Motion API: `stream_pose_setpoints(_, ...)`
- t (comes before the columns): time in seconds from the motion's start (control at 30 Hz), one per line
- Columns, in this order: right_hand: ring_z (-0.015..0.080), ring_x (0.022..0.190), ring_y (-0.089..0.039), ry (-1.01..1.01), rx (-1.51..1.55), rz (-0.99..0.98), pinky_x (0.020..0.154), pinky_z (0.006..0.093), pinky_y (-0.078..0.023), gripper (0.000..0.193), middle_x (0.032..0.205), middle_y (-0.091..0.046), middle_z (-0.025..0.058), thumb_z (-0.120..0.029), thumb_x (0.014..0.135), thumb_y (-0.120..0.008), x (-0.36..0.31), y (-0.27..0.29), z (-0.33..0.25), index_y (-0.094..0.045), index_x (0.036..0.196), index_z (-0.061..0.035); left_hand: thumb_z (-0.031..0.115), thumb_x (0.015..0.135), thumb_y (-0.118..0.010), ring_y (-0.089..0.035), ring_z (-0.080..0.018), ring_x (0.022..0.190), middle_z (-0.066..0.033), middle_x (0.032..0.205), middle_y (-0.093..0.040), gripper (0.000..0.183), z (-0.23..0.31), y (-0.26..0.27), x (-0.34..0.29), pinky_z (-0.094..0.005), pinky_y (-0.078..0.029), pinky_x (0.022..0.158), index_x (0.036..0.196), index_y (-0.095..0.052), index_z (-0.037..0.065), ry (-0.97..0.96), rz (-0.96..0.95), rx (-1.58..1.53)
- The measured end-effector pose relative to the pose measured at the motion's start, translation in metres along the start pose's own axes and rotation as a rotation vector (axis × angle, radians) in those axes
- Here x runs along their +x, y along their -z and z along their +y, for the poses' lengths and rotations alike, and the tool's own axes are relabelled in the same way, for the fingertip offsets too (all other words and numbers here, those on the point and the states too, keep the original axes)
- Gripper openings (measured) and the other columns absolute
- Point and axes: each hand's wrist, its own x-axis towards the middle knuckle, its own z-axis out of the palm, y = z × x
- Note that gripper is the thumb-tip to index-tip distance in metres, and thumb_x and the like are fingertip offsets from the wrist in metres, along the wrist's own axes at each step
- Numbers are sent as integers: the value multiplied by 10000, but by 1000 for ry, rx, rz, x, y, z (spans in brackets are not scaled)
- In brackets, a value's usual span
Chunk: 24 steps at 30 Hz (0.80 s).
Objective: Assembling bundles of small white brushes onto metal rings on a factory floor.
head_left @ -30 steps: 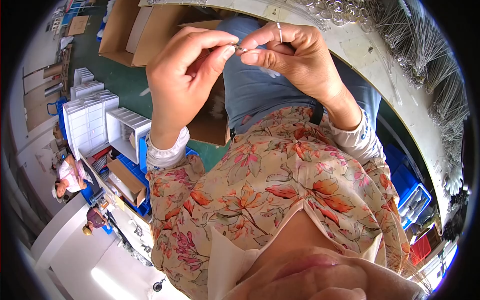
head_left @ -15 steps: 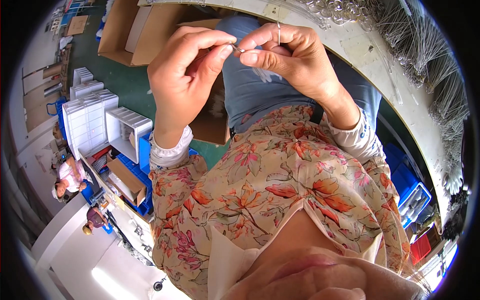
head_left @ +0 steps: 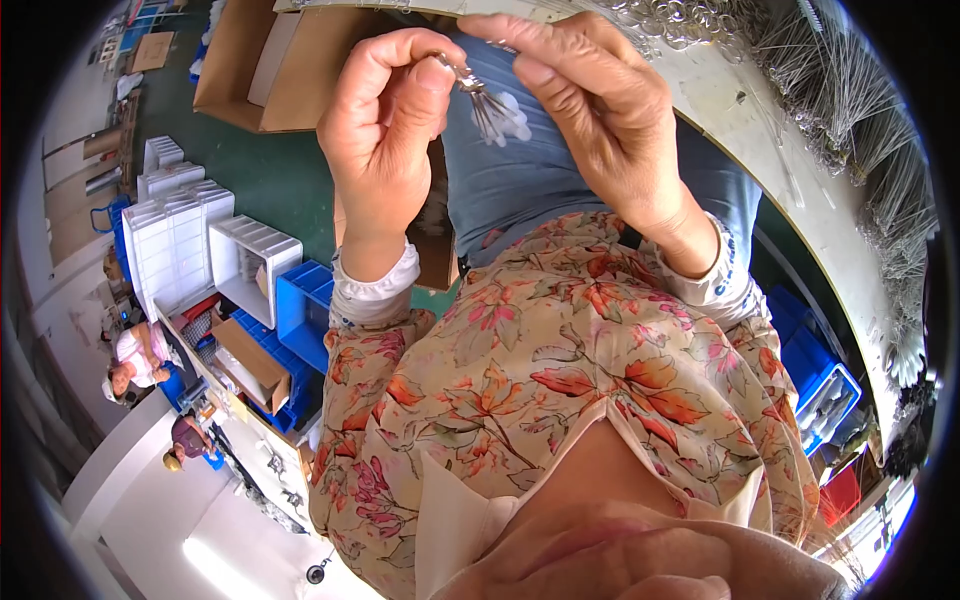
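Observation:
My left hand (head_left: 385, 140) pinches a small bunch of thin wire brushes (head_left: 487, 108) between thumb and forefinger. Their metal stems fan out downward over my blue trousers and end in white tufts. Beside the bunch, my right hand (head_left: 610, 110) has its thumb and forefinger apart, with the fingers reaching toward the worktable's edge. A small silvery bit shows under its forefinger, too small to make out.
Along the right, the pale worktable (head_left: 735, 120) curves past, heaped with wire pieces (head_left: 870, 130) and wire rings (head_left: 690, 22). An open cardboard box (head_left: 300, 70) stands at the upper left. White crates (head_left: 185, 240) and blue crates (head_left: 305, 300) lie left; another blue crate (head_left: 825, 395) sits under the table.
My hands have moved apart from their shared pinch. The right one has opened and shifted up toward the table edge; in the left, the fanned brush bunch has come into sight.

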Motion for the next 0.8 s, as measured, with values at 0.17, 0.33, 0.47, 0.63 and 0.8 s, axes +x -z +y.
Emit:
stream_pose_setpoints(0.17,106,649,-544,231,-92,120,542,206,-431,284,761,-539,47,51,776,-645,-1,-3,8,-657,1051,-21,55,894,-534,-395,-43,542,-52,770,-565,125,-2,-11,-1,-167,-294,453,976,-557,-35,42,122,-137)
stream_pose_setpoints(0.33,124,647,-558,383,-337,137,544,213,-450,276,764,-550,40,42,731,-687,4,0,7,-677,1001,-19,53,897,-524,-396,-35,535,-25,738,-549,119,-9,-21,-1,-166,-295,439,970,-555,-36,36,183,-212)
stream_pose_setpoints(0.47,128,636,-556,426,-315,181,524,222,-450,291,756,-553,42,43,720,-689,5,-3,10,-679,1002,-26,54,902,-513,-392,-28,532,-8,719,-530,110,-14,-25,0,-161,-294,424,959,-555,-31,1,173,-195)
stream_pose_setpoints(0.63,143,639,-544,268,-349,110,543,254,-439,252,750,-565,52,17,712,-701,-1,-1,-1,-689,959,-32,55,900,-516,-393,-26,536,-7,714,-525,103,-19,-32,0,-156,-290,421,945,-561,-27,5,242,-224)
stream_pose_setpoints(0.8,104,656,-552,414,-532,43,554,223,-457,261,804,-565,34,66,727,-659,-6,9,5,-710,936,-82,57,891,-534,-386,-24,530,-10,715,-528,98,-10,-38,2,-156,-283,415,914,-574,-29,2,274,-273)
